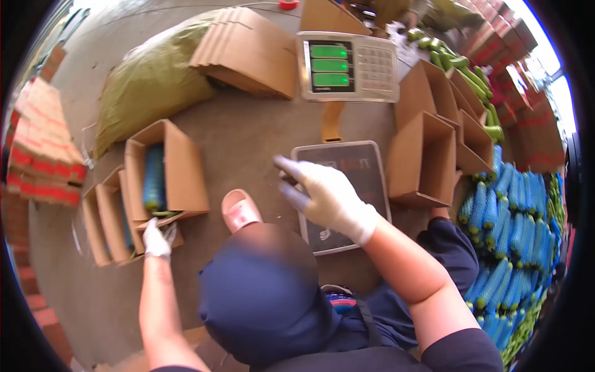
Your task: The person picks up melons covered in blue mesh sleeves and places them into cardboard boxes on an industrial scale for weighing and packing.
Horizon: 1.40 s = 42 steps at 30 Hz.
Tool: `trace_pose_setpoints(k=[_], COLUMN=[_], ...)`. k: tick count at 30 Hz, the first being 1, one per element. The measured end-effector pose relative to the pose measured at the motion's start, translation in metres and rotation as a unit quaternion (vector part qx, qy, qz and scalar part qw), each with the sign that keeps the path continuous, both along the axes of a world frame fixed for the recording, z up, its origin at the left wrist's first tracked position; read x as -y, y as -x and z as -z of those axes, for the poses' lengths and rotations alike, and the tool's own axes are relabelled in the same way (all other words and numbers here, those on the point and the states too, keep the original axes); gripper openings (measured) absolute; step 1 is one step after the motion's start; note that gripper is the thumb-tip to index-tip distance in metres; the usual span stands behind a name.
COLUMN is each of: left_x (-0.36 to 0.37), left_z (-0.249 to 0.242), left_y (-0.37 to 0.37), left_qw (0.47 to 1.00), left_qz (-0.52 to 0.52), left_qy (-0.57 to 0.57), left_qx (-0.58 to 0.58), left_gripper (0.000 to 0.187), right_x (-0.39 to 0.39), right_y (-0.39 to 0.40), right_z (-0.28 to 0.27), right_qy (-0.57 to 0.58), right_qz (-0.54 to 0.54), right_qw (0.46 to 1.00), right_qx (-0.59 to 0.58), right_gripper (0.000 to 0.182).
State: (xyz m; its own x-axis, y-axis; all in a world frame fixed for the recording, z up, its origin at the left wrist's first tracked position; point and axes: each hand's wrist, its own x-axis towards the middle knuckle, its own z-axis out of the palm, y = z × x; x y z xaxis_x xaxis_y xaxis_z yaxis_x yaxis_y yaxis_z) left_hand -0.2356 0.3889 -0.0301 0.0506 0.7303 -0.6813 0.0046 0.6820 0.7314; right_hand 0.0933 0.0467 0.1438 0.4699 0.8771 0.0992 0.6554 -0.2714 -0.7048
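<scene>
My left hand (158,239), in a white glove, grips the lower flap of an open cardboard box (189,170) on the left. Inside that box lie long green vegetables in blue net sleeves (154,177). My right hand (331,193), gloved in white with greyish fingertips, hovers over the dark platform of a floor scale (365,158); its fingers are apart and hold nothing. The scale's display panel (328,65) shows green lit readouts. More narrow cardboard boxes (99,217) stand against the left side of the held box.
Open cardboard boxes (421,167) stand right of the scale. Beyond them are piles of blue-sleeved vegetables (502,235) and bare green vegetables (458,62). A yellow-green sack (158,74) and flattened cartons (251,53) lie behind. Red-printed cartons (46,136) are stacked far left.
</scene>
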Motion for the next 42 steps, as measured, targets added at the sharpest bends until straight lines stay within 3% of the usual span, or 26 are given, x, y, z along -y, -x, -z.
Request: trace_pose_setpoints(k=[3, 4, 5, 6, 7, 8, 9, 10, 12, 13, 15, 19, 20, 22, 24, 26, 28, 30, 32, 34, 36, 37, 39, 40, 42], left_x=[-0.054, -0.062, -0.078, -0.098, -0.092, -0.078, -0.07, -0.062, -0.028, -0.015, 0.023, 0.076, 0.087, 0.095, 0.132, 0.205, 0.264, 0.31, 0.354, 0.377, 0.377, 0.388, 0.376, 0.368, 0.356], left_z=[0.033, 0.027, 0.032, 0.041, 0.025, 0.005, -0.005, -0.016, -0.047, -0.059, -0.088, -0.148, -0.17, -0.195, -0.233, -0.265, -0.277, -0.268, -0.25, -0.213, -0.178, -0.172, -0.16, -0.157, -0.154], left_y=[0.014, 0.005, 0.003, 0.004, -0.014, -0.03, -0.044, -0.056, -0.076, -0.079, -0.099, -0.135, -0.141, -0.146, -0.153, -0.171, -0.195, -0.22, -0.225, -0.228, -0.245, -0.233, -0.236, -0.237, -0.236], left_qw=[0.993, 0.997, 0.997, 0.997, 0.998, 0.999, 1.0, 0.999, 0.99, 0.953, 0.908, 0.848, 0.822, 0.781, 0.698, 0.598, 0.341, 0.18, 0.095, 0.169, 0.282, 0.311, 0.301, 0.308, 0.304], left_qz=[-0.004, -0.005, 0.001, -0.002, -0.04, -0.022, -0.021, -0.023, 0.115, 0.299, 0.413, 0.489, 0.519, 0.535, 0.578, 0.589, 0.55, 0.551, 0.624, 0.732, 0.855, 0.799, 0.806, 0.804, 0.796], left_qy=[-0.026, -0.061, -0.071, -0.062, -0.046, -0.038, 0.004, 0.045, 0.086, 0.055, -0.033, -0.19, -0.225, -0.305, -0.406, -0.533, -0.755, -0.814, -0.773, -0.654, -0.409, -0.507, -0.501, -0.499, -0.511], left_qx=[0.111, 0.046, 0.037, 0.041, 0.009, 0.005, 0.0, -0.006, 0.004, -0.004, -0.056, -0.08, -0.068, -0.1, -0.118, -0.111, -0.107, -0.036, -0.057, -0.088, -0.147, -0.083, -0.092, -0.103, -0.114], left_gripper=[0.027, 0.028, 0.029, 0.034, 0.041, 0.054, 0.063, 0.072, 0.088, 0.092, 0.084, 0.065, 0.053, 0.047, 0.05, 0.053, 0.061, 0.068, 0.077, 0.067, 0.071, 0.046, 0.042, 0.039, 0.033], right_x=[0.084, 0.111, 0.145, 0.177, 0.199, 0.214, 0.223, 0.239, 0.251, 0.25, 0.242, 0.269, 0.278, 0.292, 0.309, 0.326, 0.323, 0.308, 0.272, 0.25, 0.261, 0.281, 0.353, 0.393, 0.495], right_y=[-0.035, -0.05, -0.065, -0.084, -0.101, -0.109, -0.117, -0.115, -0.13, -0.131, -0.124, -0.135, -0.134, -0.115, -0.075, -0.043, -0.026, -0.008, -0.003, 0.007, 0.031, 0.038, 0.055, 0.06, 0.076], right_z=[0.022, 0.01, 0.027, 0.041, 0.052, 0.053, 0.045, 0.064, 0.066, 0.07, 0.071, 0.089, 0.076, 0.032, -0.028, -0.041, -0.032, -0.012, 0.035, 0.059, 0.027, 0.009, -0.027, -0.019, 0.012], right_qy=[-0.079, -0.047, -0.009, 0.052, 0.182, 0.298, 0.388, 0.339, 0.311, 0.339, 0.363, 0.3, 0.251, 0.208, 0.23, 0.22, 0.114, 0.101, 0.086, 0.186, -0.003, -0.101, -0.157, -0.204, -0.029], right_qz=[0.11, 0.172, 0.27, 0.323, 0.371, 0.38, 0.359, 0.392, 0.279, 0.296, 0.328, 0.384, 0.394, 0.388, 0.287, 0.154, 0.056, 0.065, 0.134, 0.105, 0.181, 0.211, 0.314, 0.406, 0.556], right_qw=[0.971, 0.964, 0.917, 0.889, 0.852, 0.84, 0.845, 0.855, 0.907, 0.893, 0.872, 0.871, 0.88, 0.891, 0.921, 0.936, 0.939, 0.926, 0.907, 0.798, 0.916, 0.91, 0.898, 0.851, 0.783], right_qx=[0.195, 0.197, 0.292, 0.322, 0.321, 0.247, 0.086, 0.019, -0.05, -0.003, 0.025, 0.056, 0.082, 0.107, 0.129, 0.229, 0.319, 0.357, 0.39, 0.564, 0.357, 0.341, 0.266, 0.261, 0.276], right_gripper=[0.044, 0.048, 0.056, 0.071, 0.087, 0.098, 0.098, 0.079, 0.055, 0.048, 0.038, 0.037, 0.034, 0.031, 0.025, 0.018, 0.009, 0.004, 0.013, 0.019, 0.013, 0.011, 0.018, 0.02, 0.034])
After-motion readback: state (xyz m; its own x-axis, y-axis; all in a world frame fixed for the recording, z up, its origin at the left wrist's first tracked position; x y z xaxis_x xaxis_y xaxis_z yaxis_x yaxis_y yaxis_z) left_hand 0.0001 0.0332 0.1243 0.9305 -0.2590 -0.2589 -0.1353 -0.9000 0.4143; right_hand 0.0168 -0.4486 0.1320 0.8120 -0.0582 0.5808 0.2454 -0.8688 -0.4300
